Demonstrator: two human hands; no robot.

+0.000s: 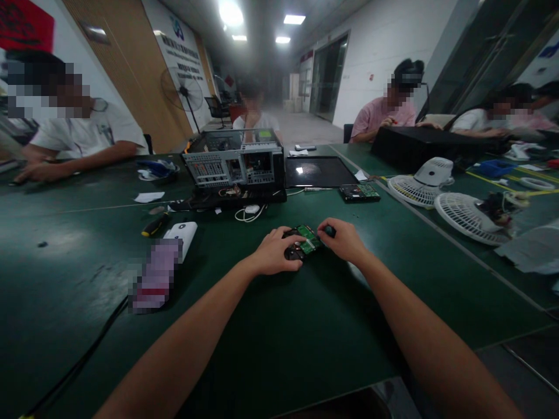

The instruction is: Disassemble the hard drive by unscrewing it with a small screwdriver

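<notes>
A hard drive [309, 240] with its green circuit board facing up is on the green table in front of me. My left hand [279, 251] is wrapped round its left side, with the fingers over the casing and the thumb at the near edge. My right hand [343, 238] is beside the drive's right edge, fingers closed round a small dark rounded object [329, 231]. Most of that object is hidden by the fingers, so its kind is unclear. A second hard drive [360, 192] lies farther back on the right.
An open computer case [236, 166] stands ahead, with a black panel [321, 171] beside it. At left lie a yellow-and-black screwdriver [155, 224] and a white power bank [186, 235]. White fan parts [469, 215] lie right. Several people sit around the table.
</notes>
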